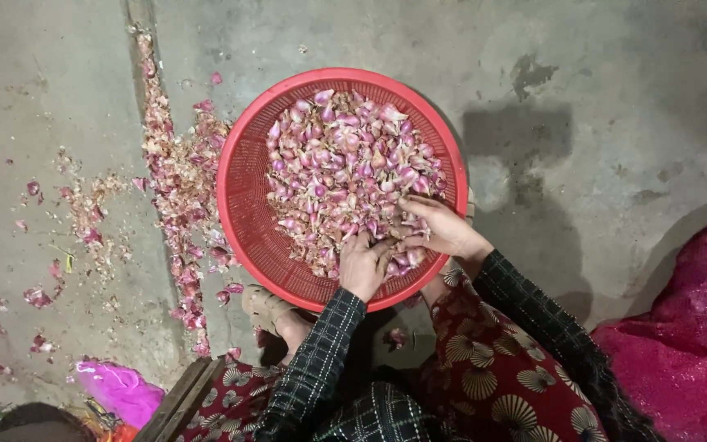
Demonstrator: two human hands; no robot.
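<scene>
Your left hand (363,263) sits curled on the shallots (345,176) at six o'clock in the red basket (243,184), your right hand (439,227) lies spread at four o'clock, and the pile is mostly toward twelve.

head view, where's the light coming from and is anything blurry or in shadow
Head view: a blocky shadow falls on the concrete floor right of the red basket, so light seems to come from the left; the shallots and both hands, left hand and right hand, are evenly lit and sharp; no glare.
</scene>
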